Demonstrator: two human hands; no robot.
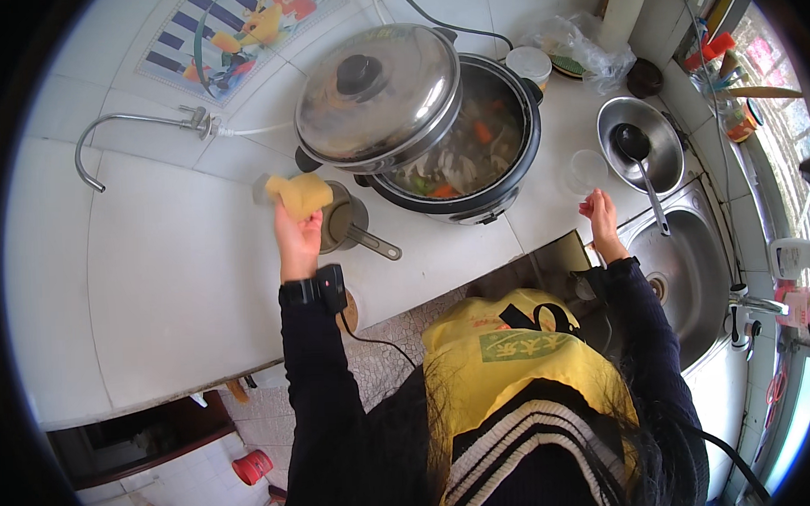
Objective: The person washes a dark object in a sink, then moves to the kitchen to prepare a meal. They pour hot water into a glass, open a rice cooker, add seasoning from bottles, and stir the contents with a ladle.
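Note:
My left hand (pixel 300 235) holds a folded yellow cloth (pixel 300 194) above the rim of a small grey saucepan (pixel 339 222). Right of it stands a large electric pot (pixel 529 156) of soup with carrot pieces; its domed metal lid (pixel 399 86) lies tilted across the pot's left part. My right hand (pixel 601 217) is over the counter edge beside the sink, fingers bent and holding nothing that I can see. Just above it rests a clear round plastic lid or dish (pixel 586 172). A steel bowl (pixel 605 129) with a black-and-steel ladle (pixel 645 174) stands further right.
The steel sink (pixel 696 263) with its faucet (pixel 758 303) is at the right. Behind the pot are a white lidded tub (pixel 529 62) and a clear plastic bag (pixel 595 52). A curved metal hook or pipe (pixel 132 117) juts from the left wall. Cables run along the wall.

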